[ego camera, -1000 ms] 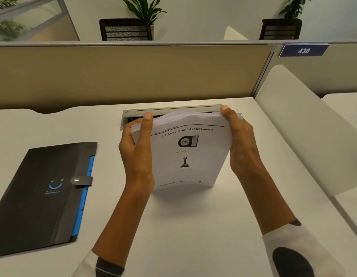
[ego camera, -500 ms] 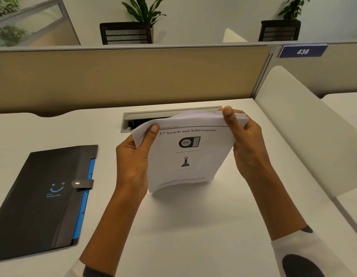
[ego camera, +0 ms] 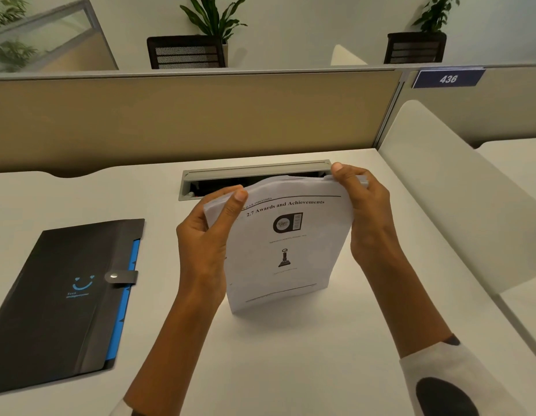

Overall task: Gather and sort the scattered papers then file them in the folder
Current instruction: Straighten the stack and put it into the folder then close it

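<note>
Folder (ego camera: pixel 62 298) first: the black one with a blue smile mark lies flat at the far left of the white table (ego camera: pixel 290 370), its snap tab fastened and a blue inner edge showing along its right side. Its long axis runs away from the person, tilted a little, top toward the right. It sits well apart from the papers, to their left, so the left hand is the nearer one to it.

Left hand (ego camera: pixel 203 250) next: its grip is clamped on the upper left corner of the papers, thumb over the front sheet and fingers behind.

Papers (ego camera: pixel 287 250) in the middle: a gathered stack stands upright on its bottom edge on the table, printed face toward the camera, heading "2.7 Awards and Achievements" readable. The top bows slightly forward. Just behind it a grey cable tray (ego camera: pixel 254 175) is set into the table, its lid raised.

Right hand (ego camera: pixel 366 211) last: closed on the upper right corner, thumb on top, fingers wrapped behind.

Judging from this, the stack is being squared on the table. Filing calls for a move leftward, and the folder is shut, so one hand, probably the left, must let go to undo the snap while the right keeps the sheets together. A loose one-handed hold could let the stack fan out.
</note>
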Available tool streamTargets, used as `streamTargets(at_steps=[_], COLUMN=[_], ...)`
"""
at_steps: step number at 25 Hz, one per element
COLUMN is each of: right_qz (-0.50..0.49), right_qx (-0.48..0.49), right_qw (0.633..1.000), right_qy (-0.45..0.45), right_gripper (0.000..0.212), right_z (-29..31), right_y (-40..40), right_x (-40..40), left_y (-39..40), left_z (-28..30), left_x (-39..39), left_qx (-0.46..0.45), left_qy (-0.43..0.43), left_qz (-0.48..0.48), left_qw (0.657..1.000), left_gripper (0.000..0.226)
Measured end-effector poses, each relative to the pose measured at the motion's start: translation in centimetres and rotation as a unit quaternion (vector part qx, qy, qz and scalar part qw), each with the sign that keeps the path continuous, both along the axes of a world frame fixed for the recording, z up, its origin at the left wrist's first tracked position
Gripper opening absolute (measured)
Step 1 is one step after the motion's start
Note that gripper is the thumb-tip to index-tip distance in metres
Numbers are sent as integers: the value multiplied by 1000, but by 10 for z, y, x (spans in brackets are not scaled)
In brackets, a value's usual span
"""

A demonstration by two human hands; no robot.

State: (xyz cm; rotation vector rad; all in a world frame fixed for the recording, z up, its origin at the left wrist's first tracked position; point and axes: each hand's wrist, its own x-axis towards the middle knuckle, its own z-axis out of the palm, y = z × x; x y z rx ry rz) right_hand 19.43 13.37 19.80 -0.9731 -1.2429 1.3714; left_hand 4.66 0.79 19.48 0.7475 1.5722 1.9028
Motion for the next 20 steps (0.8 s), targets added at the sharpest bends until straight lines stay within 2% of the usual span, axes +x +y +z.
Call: streamTargets(at_steps=[5, 7, 12, 16, 18, 20], right_qz=[67, 130, 241, 250, 259, 221], right_qx=[74, 91, 28, -27, -49, -52], right_qw=[995, 986, 964, 957, 955, 964], right_qy=[-12, -43, -107, -146, -136, -140], right_gripper=[47, 38, 29, 26, 30, 27], right_z=[-7, -17, -66, -108, -121, -128], right_y=[2, 9, 19, 7, 0, -4], right_x=[6, 15, 36, 49, 53, 53], left_y=[-2, -2, 1, 5, 18, 35], left_z=[-3, -2, 3, 10, 10, 7], left_x=[1, -2, -17, -37, -51, -63], left_qx=[-13, -18, -29, -23, -46, -82], left_qy=[-9, -21, -50, -81, -94, -123], left_qz=[19, 31, 37, 20, 21, 13], left_qw=[1000, 999, 998, 996, 994, 989], left_gripper=[10, 8, 20, 14, 15, 19])
